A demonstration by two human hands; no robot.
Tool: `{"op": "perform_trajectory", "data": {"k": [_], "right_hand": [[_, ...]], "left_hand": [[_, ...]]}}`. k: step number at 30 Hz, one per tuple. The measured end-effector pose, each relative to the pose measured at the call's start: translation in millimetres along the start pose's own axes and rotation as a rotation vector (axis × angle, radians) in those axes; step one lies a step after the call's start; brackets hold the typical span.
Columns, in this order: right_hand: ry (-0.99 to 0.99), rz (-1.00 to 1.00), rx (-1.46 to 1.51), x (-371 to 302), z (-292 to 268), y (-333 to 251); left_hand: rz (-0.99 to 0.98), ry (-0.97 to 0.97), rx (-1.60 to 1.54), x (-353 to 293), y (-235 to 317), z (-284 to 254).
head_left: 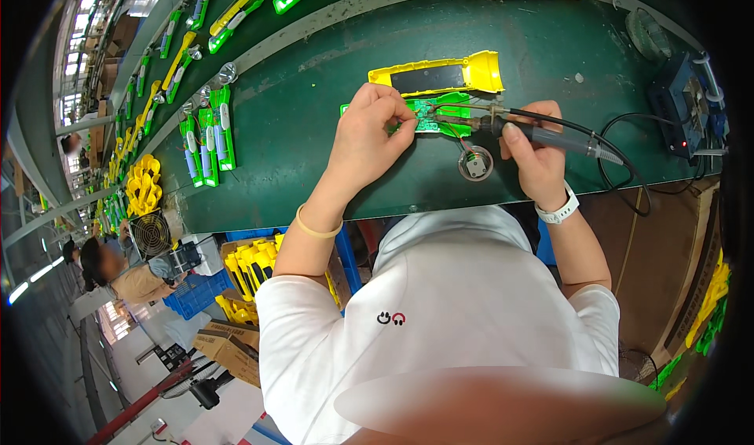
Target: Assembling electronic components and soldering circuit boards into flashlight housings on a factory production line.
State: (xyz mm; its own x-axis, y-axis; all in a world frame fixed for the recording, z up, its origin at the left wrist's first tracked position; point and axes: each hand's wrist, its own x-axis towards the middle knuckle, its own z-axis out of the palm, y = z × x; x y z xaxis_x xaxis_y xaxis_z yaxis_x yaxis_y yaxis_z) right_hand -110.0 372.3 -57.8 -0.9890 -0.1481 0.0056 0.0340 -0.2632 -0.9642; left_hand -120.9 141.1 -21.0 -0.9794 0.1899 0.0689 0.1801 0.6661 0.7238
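Note:
My right hand grips a soldering iron with a dark handle and a thin black feed tube along it. The iron's tip points left onto a small green circuit board. That board lies in a bright green plastic housing. My left hand is at the board's left side with thumb and forefinger pinched together; what is between them is too small to make out. Thin wires run from the board to a round lamp reflector nearer to me. Just beyond lies a yellow housing shell with a dark panel.
A blue soldering station with a cable stands at the right. Several green housings with cells lie at the left. Beyond a grey rail are more yellow and green parts. Yellow parts fill a box below the bench; another person is far left.

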Motion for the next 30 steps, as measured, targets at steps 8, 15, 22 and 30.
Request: {"op": "perform_trajectory", "data": {"k": [8, 15, 22, 30], "right_hand": [[0.005, -0.075, 0.048, -2, -7, -3], [0.050, -0.069, 0.051, -5, -12, -3], [0.027, -0.067, 0.056, -5, -14, -5], [0.058, -0.057, 0.070, -4, -16, -5]], "left_hand": [[0.009, -0.014, 0.023, 2, 4, 1], [0.230, 0.246, 0.600, -15, 13, -22], [-0.166, -0.049, -0.170, -21, 12, -21], [0.553, 0.165, 0.277, -5, -9, 4]]}}
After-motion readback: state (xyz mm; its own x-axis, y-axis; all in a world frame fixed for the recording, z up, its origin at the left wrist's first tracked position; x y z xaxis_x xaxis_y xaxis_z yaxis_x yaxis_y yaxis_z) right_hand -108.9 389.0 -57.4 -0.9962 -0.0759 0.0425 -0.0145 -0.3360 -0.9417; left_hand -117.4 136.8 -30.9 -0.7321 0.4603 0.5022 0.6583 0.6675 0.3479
